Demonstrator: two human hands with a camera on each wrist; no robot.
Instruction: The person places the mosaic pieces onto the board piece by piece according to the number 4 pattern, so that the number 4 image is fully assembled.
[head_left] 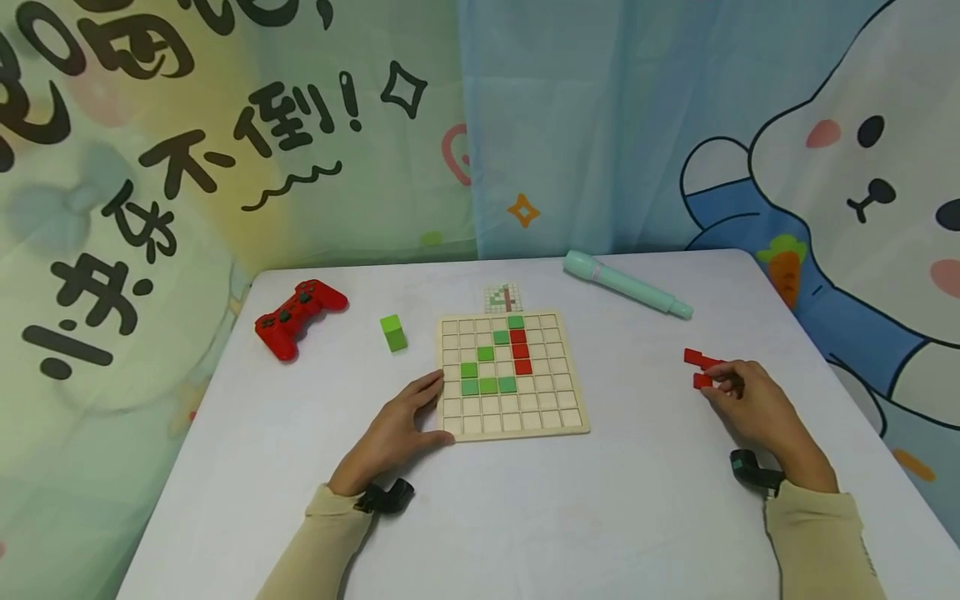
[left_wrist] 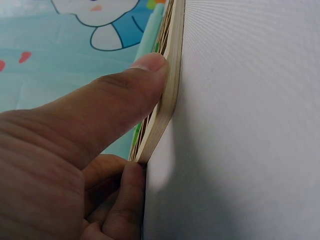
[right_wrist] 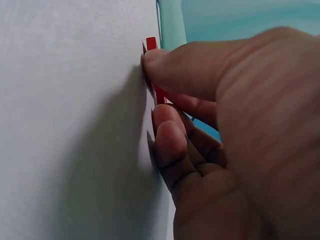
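Observation:
A square wooden grid board (head_left: 551,419) lies on the table, with green tiles (head_left: 487,386) and red tiles (head_left: 519,337) set in its cells. My left hand (head_left: 390,437) holds the board's near left corner, thumb along the front edge and fingers at the left side. In the left wrist view the thumb (left_wrist: 117,102) presses on the board's rim (left_wrist: 172,85). At the right, my right hand (head_left: 761,408) pinches at a red tile (right_wrist: 151,43) among several small red tiles (head_left: 692,356). Its thumb and fingers partly cover the tiles.
A small patterned card (head_left: 502,297) lies just behind the board. Green blocks (head_left: 393,332) stand to its left, near a red game controller (head_left: 300,315). A mint-green pen-shaped tube (head_left: 630,285) lies at the back right. Printed curtains hang behind the table (head_left: 555,525).

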